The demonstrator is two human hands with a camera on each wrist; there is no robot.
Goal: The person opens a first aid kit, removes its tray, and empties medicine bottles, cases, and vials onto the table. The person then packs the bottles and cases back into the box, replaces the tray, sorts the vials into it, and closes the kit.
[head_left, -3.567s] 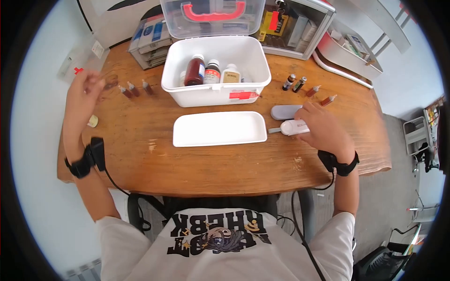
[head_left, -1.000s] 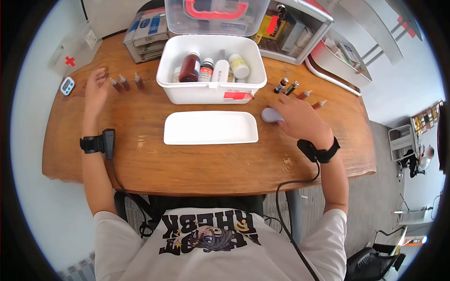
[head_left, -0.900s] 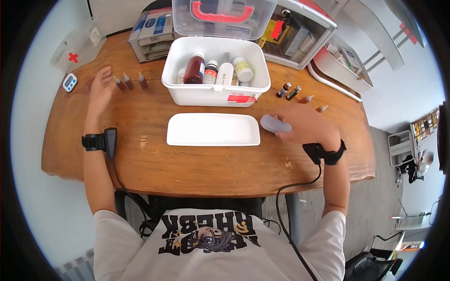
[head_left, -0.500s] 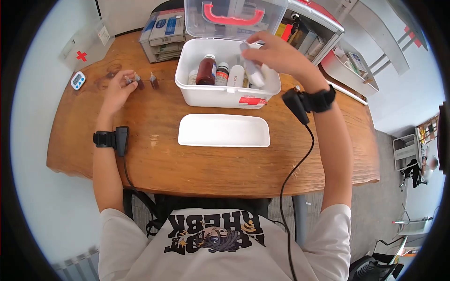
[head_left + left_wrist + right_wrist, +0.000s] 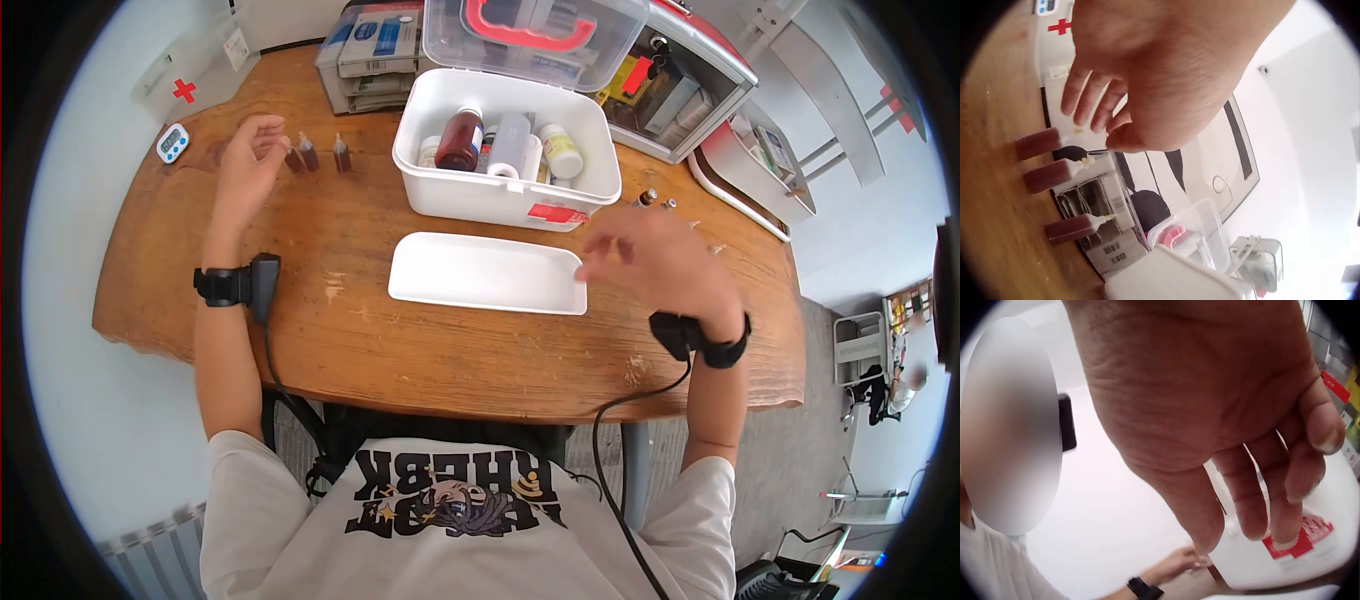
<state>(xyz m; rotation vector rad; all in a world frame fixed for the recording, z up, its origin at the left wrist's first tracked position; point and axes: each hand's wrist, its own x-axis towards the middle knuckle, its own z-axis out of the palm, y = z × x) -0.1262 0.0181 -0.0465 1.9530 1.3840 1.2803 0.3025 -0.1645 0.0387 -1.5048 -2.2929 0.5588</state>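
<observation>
In the head view my right hand (image 5: pixel 665 260) hovers by the right end of a shallow white tray (image 5: pixel 487 300), fingers loosely bent and holding nothing. Behind the tray stands a white medicine box (image 5: pixel 460 197), its clear lid (image 5: pixel 530 40) raised. Inside it are a brown bottle (image 5: pixel 460 140), a pale grey oblong case (image 5: pixel 511 140) and a white bottle with a yellow-green label (image 5: pixel 561 150). My left hand (image 5: pixel 248 165) is at the left, beside several dark red dropper vials (image 5: pixel 342 157). The left wrist view shows its fingers (image 5: pixel 1107 106) relaxed, apart from the vials (image 5: pixel 1072 229).
A white timer (image 5: pixel 173 144) lies at the far left. Boxes in an organizer (image 5: pixel 375 60) and a glass-fronted cabinet (image 5: pixel 670 85) stand behind. Small dark bottles (image 5: pixel 645 198) sit partly hidden beyond the right hand. A person (image 5: pixel 905 385) sits in the far right background.
My right hand carried the grey case into the box, let go and drew back to the right front. Earlier the white pen-like device also went from the table into the box.
</observation>
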